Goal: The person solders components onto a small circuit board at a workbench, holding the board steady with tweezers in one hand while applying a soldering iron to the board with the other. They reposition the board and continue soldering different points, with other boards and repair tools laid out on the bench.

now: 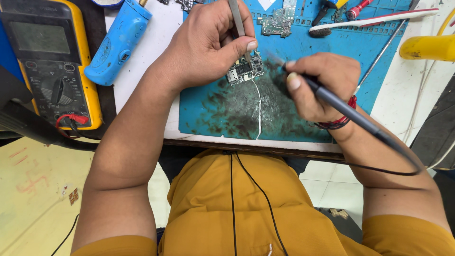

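Observation:
A small green circuit board (244, 70) lies on a stained blue work mat (303, 47). My left hand (208, 42) is shut on metal tweezers (237, 21), whose tips press down on the board. My right hand (318, 84) grips a dark soldering iron (350, 114) like a pen, its tip blurred just right of the board. The iron's black cable runs off past my right forearm. A thin white wire (259, 111) lies on the mat below the board.
A yellow multimeter (52, 61) sits at the left beside a blue handheld tool (118, 42). Another circuit board (278, 21), a white toothbrush (374, 20) and hand tools lie at the mat's far edge. A yellow object (426, 47) sits at right.

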Action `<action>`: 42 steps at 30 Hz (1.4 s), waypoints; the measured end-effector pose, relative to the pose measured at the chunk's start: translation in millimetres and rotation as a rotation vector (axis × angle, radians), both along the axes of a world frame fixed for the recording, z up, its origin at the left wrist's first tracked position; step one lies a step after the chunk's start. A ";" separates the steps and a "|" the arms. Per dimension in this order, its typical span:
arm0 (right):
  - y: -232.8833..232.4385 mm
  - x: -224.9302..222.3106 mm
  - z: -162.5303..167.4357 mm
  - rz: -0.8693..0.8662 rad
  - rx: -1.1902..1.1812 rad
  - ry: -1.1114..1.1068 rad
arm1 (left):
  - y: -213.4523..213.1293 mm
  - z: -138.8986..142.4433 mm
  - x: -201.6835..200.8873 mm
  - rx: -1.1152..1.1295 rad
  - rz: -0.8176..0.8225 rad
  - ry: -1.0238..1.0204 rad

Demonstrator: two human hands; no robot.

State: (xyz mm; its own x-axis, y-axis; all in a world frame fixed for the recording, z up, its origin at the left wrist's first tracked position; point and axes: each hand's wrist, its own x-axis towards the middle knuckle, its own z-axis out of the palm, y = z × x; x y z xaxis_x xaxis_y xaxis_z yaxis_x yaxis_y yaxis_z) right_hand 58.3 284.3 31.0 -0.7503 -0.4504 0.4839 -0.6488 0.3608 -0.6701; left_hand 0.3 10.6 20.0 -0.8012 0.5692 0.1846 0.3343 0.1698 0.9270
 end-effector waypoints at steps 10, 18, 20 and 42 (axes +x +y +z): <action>-18.0 0.1 6.7 -0.083 0.293 0.014 | 0.9 2.7 3.6 -0.001 0.006 -0.007; -23.1 5.3 7.0 -0.105 0.310 0.016 | -2.3 3.0 8.7 0.036 0.002 0.001; -23.1 6.1 6.8 -0.111 0.312 0.023 | -2.2 3.3 9.4 0.033 0.002 -0.002; -6.5 18.3 -5.4 -0.191 0.060 -0.120 | 5.7 -7.2 13.7 0.189 0.016 -0.170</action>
State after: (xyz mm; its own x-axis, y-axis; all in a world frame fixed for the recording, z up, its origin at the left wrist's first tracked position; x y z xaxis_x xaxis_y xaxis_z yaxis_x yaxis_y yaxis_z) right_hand 76.6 277.8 25.6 -0.8752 -0.3197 0.3631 -0.4820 0.5108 -0.7119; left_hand 14.0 16.3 12.8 -0.8385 0.5242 0.1485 0.1699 -0.0075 0.9854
